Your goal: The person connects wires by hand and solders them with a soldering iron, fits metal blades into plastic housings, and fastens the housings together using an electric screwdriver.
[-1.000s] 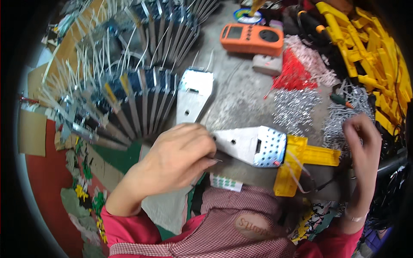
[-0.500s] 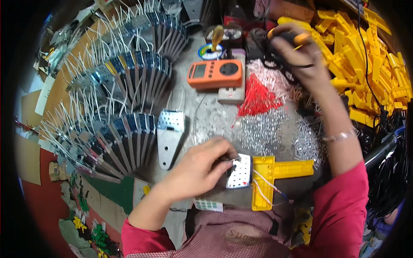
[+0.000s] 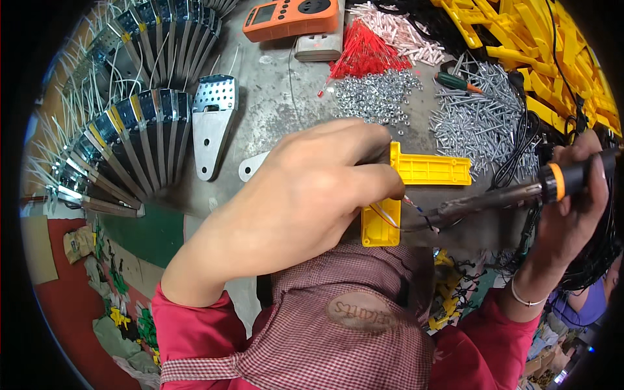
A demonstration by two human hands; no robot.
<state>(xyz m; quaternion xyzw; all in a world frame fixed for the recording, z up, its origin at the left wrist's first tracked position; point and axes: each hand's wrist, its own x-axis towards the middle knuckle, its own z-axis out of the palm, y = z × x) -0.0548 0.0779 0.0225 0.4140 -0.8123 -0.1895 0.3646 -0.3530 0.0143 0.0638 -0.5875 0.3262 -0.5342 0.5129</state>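
Observation:
My right hand (image 3: 575, 188) grips a soldering iron (image 3: 494, 198) by its black handle with an orange ring. Its metal barrel points left, and the tip is low beside thin wires (image 3: 416, 209). Over the yellow T-shaped plastic handle shell (image 3: 432, 169), the fingers of my left hand (image 3: 318, 185) are pinched together on a wire end, which they mostly cover. White, red and blue leads come out below those fingertips and cross the lower part of the shell. A flat metal plate (image 3: 252, 167) with a hole pokes out from under my left hand, which hides the rest.
Left of my hands lie another perforated metal plate (image 3: 209, 140) and fanned rows of similar plates (image 3: 140, 149) with white leads. Behind are an orange multimeter (image 3: 292, 18), red sleeved pieces (image 3: 370, 49), nuts (image 3: 377, 94), screws (image 3: 474, 123), a green-handled screwdriver (image 3: 455, 82) and piled yellow shells (image 3: 559, 52).
My right hand has come down from the back right, bringing the soldering iron toward the wires. My left hand has moved right over the shell. The whole view has shifted downward.

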